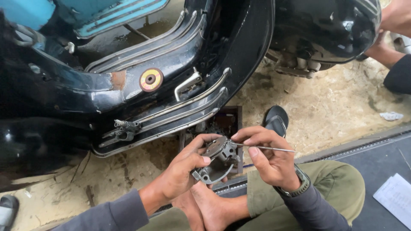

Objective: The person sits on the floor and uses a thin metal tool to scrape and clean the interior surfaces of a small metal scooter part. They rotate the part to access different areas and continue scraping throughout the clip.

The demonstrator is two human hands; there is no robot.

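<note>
While the person is sitting low on the ground, the left hand (188, 164) is gripping a small metal part (218, 160) with the fingers wrapped tight around it. It is holding the part up close in front of the knees, likely so the eyes can see the small bits well. The part is grey and round, with a curved bit hanging at the bottom.

The right hand (269, 158) is pinching a thin metal rod (267, 148) between thumb and fingers. The rod's tip is resting on the top of the part, and the long end is sticking out to the right. Pinching it close to the tip is probably keeping it steady.

The part is sitting between both hands, just above a small dark box (227, 124) on the ground. The box seems to be holding other small pieces, but they are too dark to tell.

A black scooter (141, 90) is lying tilted just beyond the hands, showing its floor rails. A black sandal (276, 119) is lying near the box. Another person's arm (396, 55) is reaching in at the top right corner, well apart from the hands. A white paper (396, 196) is lying on a dark mat (368, 158) at the right.
</note>
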